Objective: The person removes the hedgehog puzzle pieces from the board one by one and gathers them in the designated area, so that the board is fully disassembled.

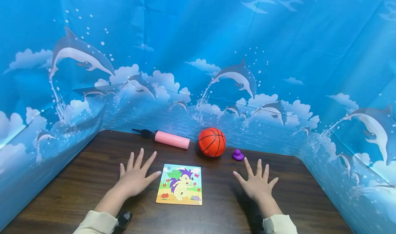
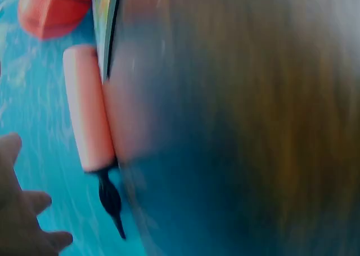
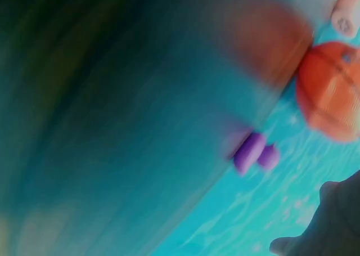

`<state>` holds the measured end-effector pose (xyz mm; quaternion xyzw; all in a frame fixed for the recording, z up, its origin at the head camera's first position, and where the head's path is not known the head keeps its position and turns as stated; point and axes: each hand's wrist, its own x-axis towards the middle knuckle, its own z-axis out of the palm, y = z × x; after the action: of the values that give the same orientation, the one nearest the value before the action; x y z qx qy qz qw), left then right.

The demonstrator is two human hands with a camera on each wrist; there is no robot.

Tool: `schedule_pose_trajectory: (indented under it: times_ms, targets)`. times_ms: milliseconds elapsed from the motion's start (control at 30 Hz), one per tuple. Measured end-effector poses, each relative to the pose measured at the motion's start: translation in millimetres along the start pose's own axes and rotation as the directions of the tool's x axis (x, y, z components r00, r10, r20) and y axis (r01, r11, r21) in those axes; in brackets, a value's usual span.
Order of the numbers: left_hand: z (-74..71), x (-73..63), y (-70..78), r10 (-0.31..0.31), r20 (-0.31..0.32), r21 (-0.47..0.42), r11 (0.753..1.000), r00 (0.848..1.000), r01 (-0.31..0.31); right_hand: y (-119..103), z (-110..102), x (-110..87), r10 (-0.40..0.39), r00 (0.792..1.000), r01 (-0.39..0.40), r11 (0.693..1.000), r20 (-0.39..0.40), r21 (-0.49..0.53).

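My left hand is spread with straight fingers and holds nothing. Its thumb points toward a square picture board showing a purple-haired hedgehog. On the other side of the board my right hand also has its fingers fanned out, with nothing in it. A small purple rubber duck sits just beyond the right fingertips. Behind the board stands a small orange basketball. To the ball's left lies a pink hand pump with a black nozzle, which the left wrist view shows beyond the left fingers.
The dark wooden table carries all these objects. A blue curtain printed with dolphins and clouds rises along its back and both sides. The pump, ball and duck stand near the back edge, close to the curtain.
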<state>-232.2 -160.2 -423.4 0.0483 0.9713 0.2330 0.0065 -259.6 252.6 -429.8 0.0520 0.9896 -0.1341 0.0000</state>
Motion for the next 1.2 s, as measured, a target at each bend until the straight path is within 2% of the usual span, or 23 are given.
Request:
schedule_pose_trajectory:
  times_ms: [67, 133, 233, 300, 367, 467, 533, 600, 667, 767, 933, 1000, 1133, 1200]
  targets:
    - [4.1, -1.6, 9.2, 0.064, 0.030, 0.002, 0.998, 0.998, -0.064, -14, 5, 0.9, -0.042, 0.999, 0.042, 0.999, -0.027, -0.007]
    - [9.6, -3.4, 19.4, 0.131, 0.075, 0.012, 0.991, 0.989, -0.132, -29, 10, 1.6, -0.087, 0.994, 0.087, 0.996, -0.061, -0.007]
    - [17.6, -5.2, 34.8, 0.223, 0.144, 0.008, 0.974, 0.964, -0.226, -55, 18, 1.5, -0.169, 0.979, 0.167, 0.986, -0.115, -0.022]
    - [22.1, -5.4, 43.8, 0.271, 0.184, 0.001, 0.961, 0.945, -0.276, -74, 21, 0.9, -0.244, 0.957, 0.244, 0.970, -0.159, -0.021]
    - [25.1, -4.9, 51.4, 0.318, 0.214, -0.006, 0.946, 0.924, -0.324, -92, 22, 0.6, -0.343, 0.917, 0.344, 0.938, -0.202, -0.031]
    - [27.8, -3.3, 60.0, 0.378, 0.256, -0.012, 0.922, 0.890, -0.388, -121, 25, 2.2, -0.508, 0.832, 0.511, 0.858, -0.223, -0.050]
    - [29.2, -3.1, 64.2, 0.404, 0.284, -0.008, 0.908, 0.869, -0.419, -139, 28, 4.7, -0.595, 0.781, 0.596, 0.801, -0.187, -0.059]
    - [30.2, -3.7, 68.1, 0.414, 0.314, -0.005, 0.901, 0.854, -0.435, -155, 30, 7.0, -0.644, 0.757, 0.645, 0.764, -0.110, -0.036]
    - [31.1, -5.1, 71.8, 0.414, 0.338, 0.008, 0.897, 0.845, -0.442, -170, 32, 9.8, -0.651, 0.759, 0.651, 0.759, -0.020, 0.005]
    - [32.1, -7.5, 76.2, 0.417, 0.353, 0.052, 0.885, 0.838, -0.463, -188, 33, 14.1, -0.622, 0.777, 0.618, 0.783, 0.094, 0.070]
    - [35.1, -11.4, 80.7, 0.424, 0.361, 0.128, 0.860, 0.830, -0.495, -207, 35, 18.8, -0.588, 0.788, 0.572, 0.809, 0.181, 0.136]
    - [37.7, -13.2, 81.0, 0.406, 0.377, 0.126, 0.868, 0.832, -0.480, -212, 37, 18.0, -0.578, 0.792, 0.557, 0.816, 0.197, 0.155]
    - [41.6, -15.9, 79.8, 0.350, 0.413, 0.084, 0.905, 0.841, -0.418, -215, 44, 15.4, -0.543, 0.810, 0.508, 0.838, 0.220, 0.196]
    - [41.5, -15.6, 78.2, 0.337, 0.422, 0.063, 0.915, 0.842, -0.398, -214, 48, 16.1, -0.543, 0.812, 0.506, 0.838, 0.214, 0.205]
